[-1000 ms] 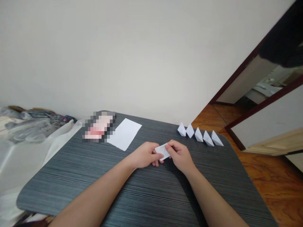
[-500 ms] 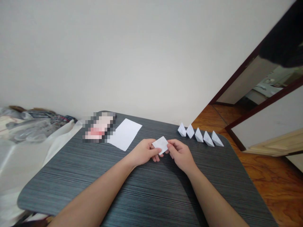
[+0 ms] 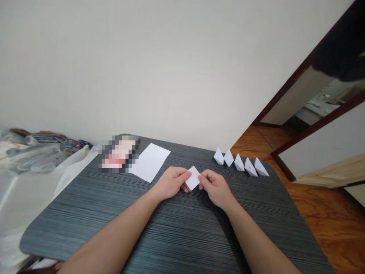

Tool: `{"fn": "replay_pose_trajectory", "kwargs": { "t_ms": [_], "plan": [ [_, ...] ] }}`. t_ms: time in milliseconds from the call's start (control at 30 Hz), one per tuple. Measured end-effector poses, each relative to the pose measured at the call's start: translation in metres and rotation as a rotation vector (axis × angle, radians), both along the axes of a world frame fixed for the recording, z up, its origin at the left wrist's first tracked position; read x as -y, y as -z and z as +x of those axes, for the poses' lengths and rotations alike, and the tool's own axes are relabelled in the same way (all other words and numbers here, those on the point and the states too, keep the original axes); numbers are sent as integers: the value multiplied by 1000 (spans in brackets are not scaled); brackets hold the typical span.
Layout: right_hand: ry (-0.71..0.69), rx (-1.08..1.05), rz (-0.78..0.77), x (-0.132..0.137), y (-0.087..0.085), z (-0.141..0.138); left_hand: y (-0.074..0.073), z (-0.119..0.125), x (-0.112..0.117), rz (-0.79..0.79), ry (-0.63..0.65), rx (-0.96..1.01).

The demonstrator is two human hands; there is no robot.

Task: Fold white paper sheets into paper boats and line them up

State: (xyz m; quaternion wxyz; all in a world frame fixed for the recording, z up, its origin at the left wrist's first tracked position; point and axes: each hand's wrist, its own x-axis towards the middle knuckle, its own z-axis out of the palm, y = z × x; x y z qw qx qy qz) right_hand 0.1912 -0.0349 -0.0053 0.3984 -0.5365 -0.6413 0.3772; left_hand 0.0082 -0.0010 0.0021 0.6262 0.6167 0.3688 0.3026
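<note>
Above the dark table (image 3: 171, 236), we have just turned the small white paper (image 3: 194, 179) diamond-wise; our left hand (image 3: 170, 183) and right hand (image 3: 217, 187) pinch opposite sides, so it is steadied with its face mostly uncovered.

Diffuse light brightens the wall (image 3: 176, 80); soft shadow darkens the table (image 3: 182, 236).
</note>
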Motion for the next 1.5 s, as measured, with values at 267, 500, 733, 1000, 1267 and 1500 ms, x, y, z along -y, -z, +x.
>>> {"fn": "replay_pose_trajectory", "kwargs": {
  "t_ms": [267, 500, 733, 1000, 1267, 1500],
  "plan": [
    [3, -31, -17, -1, 1, 3, 2, 0, 0, -54, 24, 56],
    [-6, -44, -37, -1, 3, 5, 3, -1, -2, -57, 36, 60],
    [-43, -12, -30, -2, 7, 4, 3, 0, 2, -31, 113, -23],
    [-33, -73, -10, -2, 7, 2, 2, 1, 3, -9, 87, 19],
    [-27, -93, -14, -1, 7, 3, -4, 2, 5, -6, 111, 34],
    [-54, 4, -20, 0, 2, 4, -1, -1, 0, 96, 17, -64]
  ]
}}
